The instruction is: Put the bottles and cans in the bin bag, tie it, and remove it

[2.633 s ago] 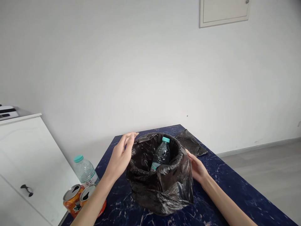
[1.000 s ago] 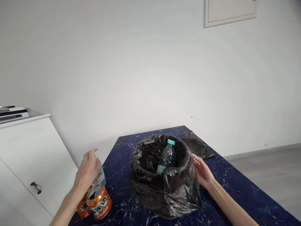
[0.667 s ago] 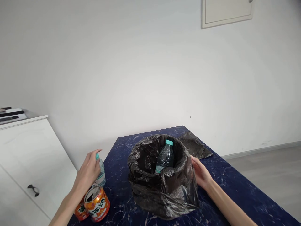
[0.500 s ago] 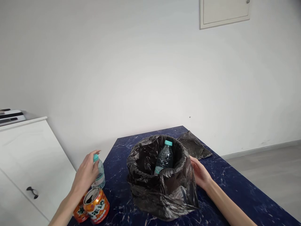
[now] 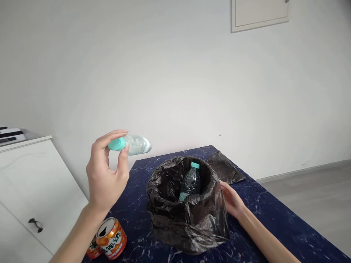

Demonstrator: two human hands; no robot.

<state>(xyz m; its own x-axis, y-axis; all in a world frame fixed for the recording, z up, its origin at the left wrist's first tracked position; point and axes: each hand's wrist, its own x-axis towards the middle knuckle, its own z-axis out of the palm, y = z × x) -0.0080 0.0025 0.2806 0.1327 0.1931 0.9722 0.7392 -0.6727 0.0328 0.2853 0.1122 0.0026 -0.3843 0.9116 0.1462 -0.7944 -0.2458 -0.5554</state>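
My left hand is raised above the table's left side, its thumb and fingers closed around the neck and teal cap of a clear plastic bottle. The bottle lies nearly level in the air, base pointing right. At the table's middle stands a round trash bin covered by a black garbage bag folded over its rim. A second teal-capped bottle leans inside it. My right hand holds the bin's right side, its fingertips partly hidden by the bag. Below my left forearm are two orange drink cans, one partly covered.
A folded black plastic bag lies behind the bin, on the dark blue marbled table. To the left is a white cabinet with a dark handle. A white wall rises behind the table.
My left hand has lifted the bottle off the table and tipped it from upright to nearly level. My right hand stays at the bin's side.
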